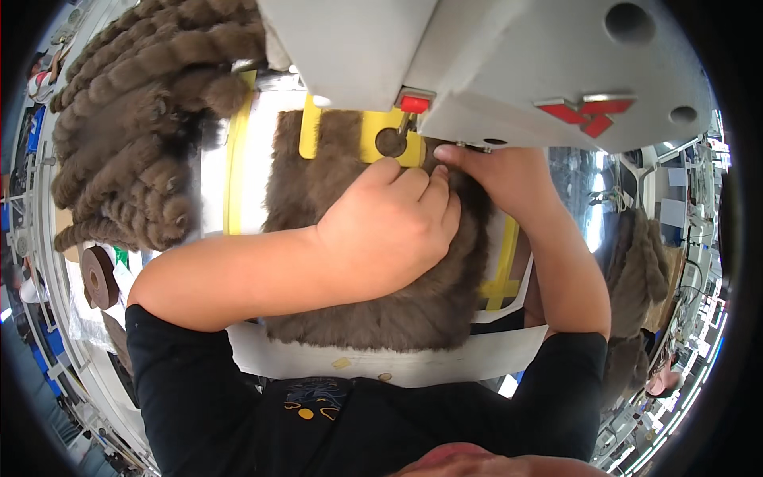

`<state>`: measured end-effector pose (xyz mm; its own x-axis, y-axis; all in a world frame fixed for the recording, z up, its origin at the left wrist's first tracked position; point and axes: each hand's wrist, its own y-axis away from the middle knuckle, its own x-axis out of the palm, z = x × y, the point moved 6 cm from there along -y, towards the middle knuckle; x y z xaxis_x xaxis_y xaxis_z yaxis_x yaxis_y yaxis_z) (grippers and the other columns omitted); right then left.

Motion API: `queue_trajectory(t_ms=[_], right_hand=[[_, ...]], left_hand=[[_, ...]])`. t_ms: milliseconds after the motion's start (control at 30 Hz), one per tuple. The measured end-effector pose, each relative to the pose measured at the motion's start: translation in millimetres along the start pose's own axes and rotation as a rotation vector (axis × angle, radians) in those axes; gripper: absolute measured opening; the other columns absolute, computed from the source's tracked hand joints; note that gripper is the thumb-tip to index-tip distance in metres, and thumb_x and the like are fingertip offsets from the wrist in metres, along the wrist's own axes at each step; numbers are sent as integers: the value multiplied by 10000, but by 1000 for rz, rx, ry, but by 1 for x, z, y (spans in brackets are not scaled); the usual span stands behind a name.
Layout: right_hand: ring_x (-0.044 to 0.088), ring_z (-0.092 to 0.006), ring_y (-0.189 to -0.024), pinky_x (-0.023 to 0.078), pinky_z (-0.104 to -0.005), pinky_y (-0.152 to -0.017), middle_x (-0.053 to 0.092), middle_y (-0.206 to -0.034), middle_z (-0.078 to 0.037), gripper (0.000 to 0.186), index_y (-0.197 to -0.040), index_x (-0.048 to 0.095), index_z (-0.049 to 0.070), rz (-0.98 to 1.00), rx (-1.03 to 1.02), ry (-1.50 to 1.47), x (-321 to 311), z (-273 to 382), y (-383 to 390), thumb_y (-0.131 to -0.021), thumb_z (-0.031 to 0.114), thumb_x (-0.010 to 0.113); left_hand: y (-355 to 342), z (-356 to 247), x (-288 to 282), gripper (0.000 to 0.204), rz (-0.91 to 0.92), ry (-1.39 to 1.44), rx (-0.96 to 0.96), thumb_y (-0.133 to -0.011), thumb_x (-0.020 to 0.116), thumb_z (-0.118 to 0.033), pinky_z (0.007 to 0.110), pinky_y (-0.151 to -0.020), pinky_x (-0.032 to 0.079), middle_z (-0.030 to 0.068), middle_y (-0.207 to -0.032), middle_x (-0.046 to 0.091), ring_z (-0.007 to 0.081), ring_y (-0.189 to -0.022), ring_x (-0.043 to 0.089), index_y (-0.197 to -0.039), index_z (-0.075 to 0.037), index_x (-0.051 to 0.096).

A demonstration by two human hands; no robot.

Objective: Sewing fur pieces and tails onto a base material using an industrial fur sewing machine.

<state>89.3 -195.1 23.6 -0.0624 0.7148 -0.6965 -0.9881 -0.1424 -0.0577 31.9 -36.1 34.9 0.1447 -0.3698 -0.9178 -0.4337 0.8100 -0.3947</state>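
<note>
A sewing machine head (501,63) overhangs a yellow plate (369,143) with a round opening at a red-tipped metal part. Beneath lies a brown fur piece (366,318), its far part partly under the plate. My left hand (389,222) rests on the fur just before the plate, fingers curled and pressed together, gripping it. My right hand (493,175) is at the fur's right edge beside the plate, thumb pointing left; its other fingers are mostly hidden by the machine head and my thumb.
Long rolls of brown fur (135,135) are heaped at left, above a brown tape roll (99,277). More fur (636,270) hangs at right. Yellow tape (237,199) crosses the work surface. A co-worker (40,79) shows at far left, another person (664,380) at lower right.
</note>
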Motion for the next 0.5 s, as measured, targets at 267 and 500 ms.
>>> queue_trajectory(t_ms=[267, 500], right_hand=[[718, -342, -880, 559, -422, -775, 784, -956, -104, 419, -1059, 768, 59, -13, -75, 137, -4, -4, -10, -825, 387, 884], [706, -368, -914, 559, -436, -799, 782, -1008, -130, 402, -1094, 773, 68, -8, -107, 116, -5, -11, -14, -804, 321, 889]], left_hand=[[-9, 12, 2, 394, 27, -6, -36, -786, 640, -134, 338, -698, 451, 59, -1031, 706, 187, -804, 625, -1157, -14, 695], [-13, 10, 6, 368, 32, -100, -12, -804, 634, -124, 342, -738, 473, 81, -1090, 738, 206, -847, 646, -1149, -13, 697]])
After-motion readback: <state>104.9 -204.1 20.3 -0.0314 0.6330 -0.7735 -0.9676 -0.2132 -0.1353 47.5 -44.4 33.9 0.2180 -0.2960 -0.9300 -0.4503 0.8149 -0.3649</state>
